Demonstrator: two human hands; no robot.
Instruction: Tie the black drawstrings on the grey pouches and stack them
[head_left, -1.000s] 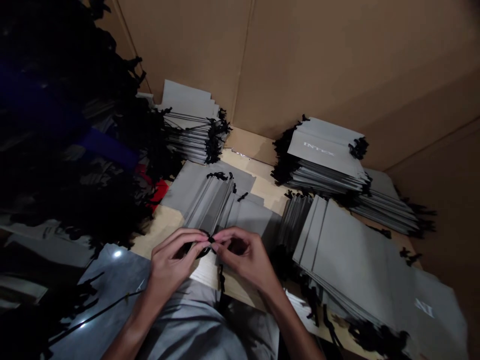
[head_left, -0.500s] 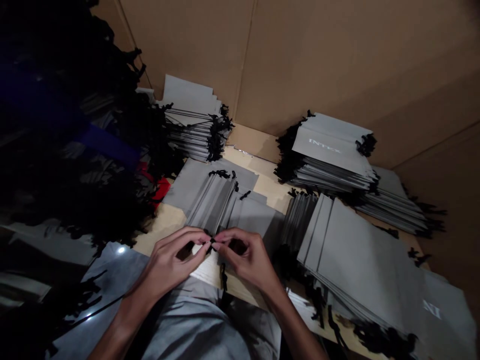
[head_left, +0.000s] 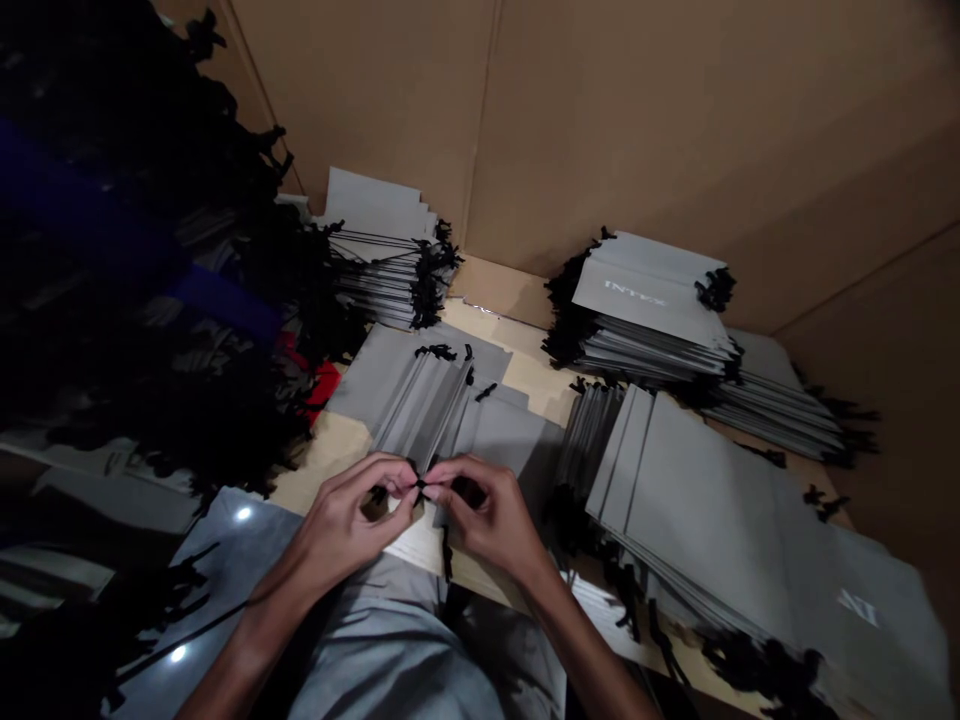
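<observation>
A black cord point(head_left: 421, 485) runs between the pinched fingertips of both hands, at the near end of a row of grey fabric bags point(head_left: 415, 405). My left hand point(head_left: 358, 503) pinches it with thumb and forefinger. From the other side, my right hand point(head_left: 486, 510) has its own pinch on the cord, close to the left fingertips. Whether there is a knot in it is too small to make out. More grey bags point(head_left: 510, 430) lie flat just beyond my right hand, partly covered by it.
Stacks of grey bags with black cord ends stand at the back left point(head_left: 375, 270), the back right point(head_left: 652, 290) and the near right point(head_left: 712, 510). Dark piled cords point(head_left: 150, 400) rise at the left. Cardboard walls point(head_left: 600, 120) enclose the back of the wooden tabletop point(head_left: 491, 335).
The view has shifted slightly, so the stacks sit a little further left. Both hands keep their pinch on the cord, almost in the same place.
</observation>
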